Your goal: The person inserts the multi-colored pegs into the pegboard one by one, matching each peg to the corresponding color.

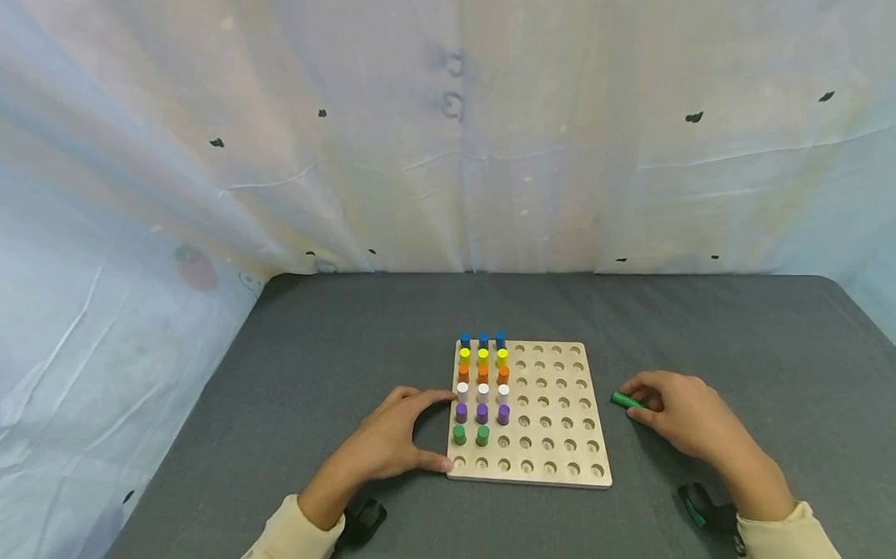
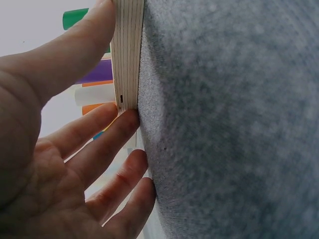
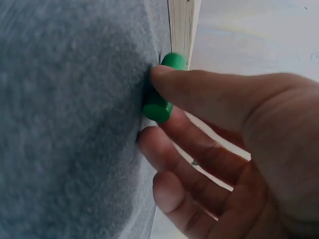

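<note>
A square wooden pegboard [image 1: 547, 413] lies on the grey cloth, its left columns filled with coloured pegs. From back to front the rows hold three blue, three yellow, three orange, three white and three purple pegs [image 1: 482, 414], then two green pegs [image 1: 482, 435]. My left hand [image 1: 383, 436] rests at the board's left edge, thumb near the front corner and index finger farther back, spread apart. In the left wrist view the fingertips touch the board's layered side. Right of the board, my right hand [image 1: 682, 411] pinches a loose green peg [image 3: 159, 107] between thumb and fingers, low over the cloth.
The grey cloth [image 1: 345, 334] covers the table around the board. Pale patterned curtains [image 1: 525, 159] hang behind and at both sides. Black wrist cameras [image 1: 364, 521] sit below each wrist, close to the cloth.
</note>
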The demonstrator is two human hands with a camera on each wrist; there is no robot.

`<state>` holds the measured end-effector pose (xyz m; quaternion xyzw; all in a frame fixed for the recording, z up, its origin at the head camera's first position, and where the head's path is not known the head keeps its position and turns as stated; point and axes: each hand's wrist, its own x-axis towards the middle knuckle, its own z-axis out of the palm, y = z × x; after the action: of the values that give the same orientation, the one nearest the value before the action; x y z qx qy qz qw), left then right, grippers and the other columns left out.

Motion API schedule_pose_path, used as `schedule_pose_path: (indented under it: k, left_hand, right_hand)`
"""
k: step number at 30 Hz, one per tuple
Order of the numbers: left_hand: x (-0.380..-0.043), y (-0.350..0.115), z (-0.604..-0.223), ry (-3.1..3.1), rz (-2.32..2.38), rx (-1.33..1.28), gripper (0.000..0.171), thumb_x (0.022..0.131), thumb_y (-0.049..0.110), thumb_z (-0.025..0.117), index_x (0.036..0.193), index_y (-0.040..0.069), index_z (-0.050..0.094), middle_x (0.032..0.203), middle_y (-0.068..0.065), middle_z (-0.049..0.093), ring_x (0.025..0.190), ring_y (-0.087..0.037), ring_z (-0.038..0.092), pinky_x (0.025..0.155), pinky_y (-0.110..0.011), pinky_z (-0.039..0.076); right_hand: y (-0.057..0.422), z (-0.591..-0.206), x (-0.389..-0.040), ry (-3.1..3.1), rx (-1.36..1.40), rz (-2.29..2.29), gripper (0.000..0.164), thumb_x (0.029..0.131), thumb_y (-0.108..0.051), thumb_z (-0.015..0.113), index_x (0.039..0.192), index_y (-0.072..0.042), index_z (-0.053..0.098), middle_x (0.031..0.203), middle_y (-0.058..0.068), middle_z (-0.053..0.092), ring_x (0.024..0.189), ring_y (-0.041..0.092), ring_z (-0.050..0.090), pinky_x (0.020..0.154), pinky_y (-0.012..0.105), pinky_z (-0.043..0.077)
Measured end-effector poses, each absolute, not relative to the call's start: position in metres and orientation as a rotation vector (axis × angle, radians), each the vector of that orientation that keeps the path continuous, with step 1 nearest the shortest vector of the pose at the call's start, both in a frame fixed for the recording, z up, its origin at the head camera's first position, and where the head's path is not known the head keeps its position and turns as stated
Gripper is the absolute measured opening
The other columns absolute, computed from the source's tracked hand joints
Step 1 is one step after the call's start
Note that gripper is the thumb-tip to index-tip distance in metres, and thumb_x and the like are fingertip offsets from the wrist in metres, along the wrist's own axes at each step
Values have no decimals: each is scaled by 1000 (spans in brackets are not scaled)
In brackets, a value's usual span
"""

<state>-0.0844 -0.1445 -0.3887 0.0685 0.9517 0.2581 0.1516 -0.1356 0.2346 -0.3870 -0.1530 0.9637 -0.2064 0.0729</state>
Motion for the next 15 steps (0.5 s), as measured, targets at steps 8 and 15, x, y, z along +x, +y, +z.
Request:
schedule_pose_path:
  k: [8, 15]
  left_hand:
    - [-84, -144, -388, 2735, 735, 192, 87, 66, 43, 92, 143, 34, 52, 140, -6, 52, 131, -25, 46, 102, -58, 45]
    - [-83, -144, -388, 2736, 745, 197, 88, 65, 43, 92, 142, 33, 53, 139, -7, 53, 130, -26, 47, 99, -59, 46]
  right_hand:
    - [225, -390, -133, 2953, -581, -624, 21, 82, -15, 80, 102, -18, 76, 100, 1, 74, 86, 17, 67, 73, 43, 54]
    - [218, -394, -133, 2972, -651, -634, 23, 82, -12, 80, 104, -18, 77, 105, 3, 74, 94, 25, 68, 81, 49, 53]
